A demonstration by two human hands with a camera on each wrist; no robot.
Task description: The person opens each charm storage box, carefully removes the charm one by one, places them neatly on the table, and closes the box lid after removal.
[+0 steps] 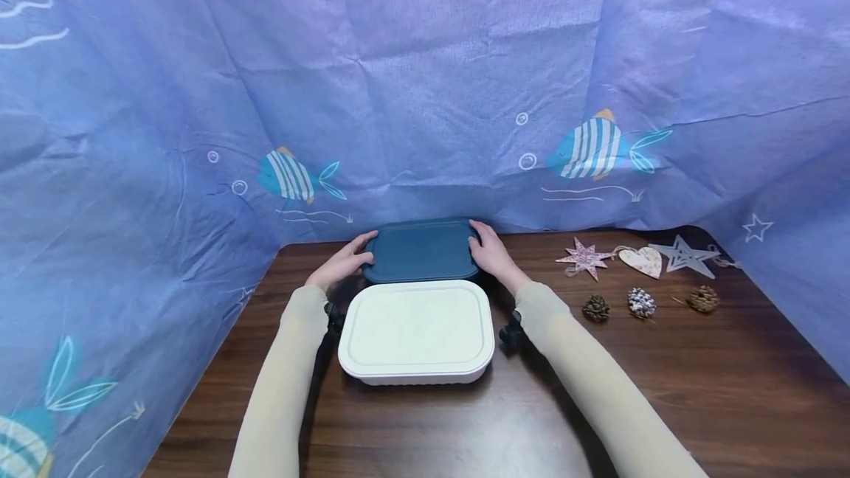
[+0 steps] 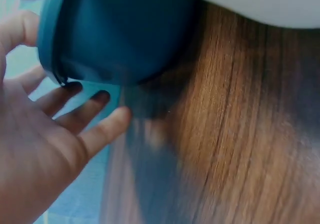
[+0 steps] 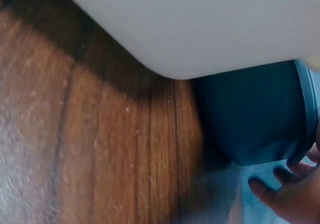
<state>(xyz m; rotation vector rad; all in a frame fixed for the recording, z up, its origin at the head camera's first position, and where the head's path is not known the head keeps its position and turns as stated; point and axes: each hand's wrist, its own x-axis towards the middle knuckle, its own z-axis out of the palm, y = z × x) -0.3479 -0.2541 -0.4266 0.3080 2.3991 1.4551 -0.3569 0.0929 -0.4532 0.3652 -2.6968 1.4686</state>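
Note:
A dark blue lidded container (image 1: 421, 251) stands at the back of the table, against the cloth. My left hand (image 1: 341, 264) grips its left end, thumb on the lid's edge; in the left wrist view, fingers (image 2: 92, 111) reach beneath the rim, some of them off the wall. At the opposite end, my right hand (image 1: 493, 251) holds the rim, with its fingertips partly hidden behind the container in the right wrist view. Between my forearms sits a white lidded container (image 1: 418, 330), in front of the blue one, whose lower front it hides. Neither hand touches the white container.
Toward the right lie a pink star (image 1: 585, 258), a patterned heart (image 1: 641, 262) and a silver star (image 1: 684, 256). Nearer are three pine cones, one of them whitish (image 1: 641, 302). Blue fish-print cloth (image 1: 425, 94) hangs behind the wooden table (image 1: 425, 434).

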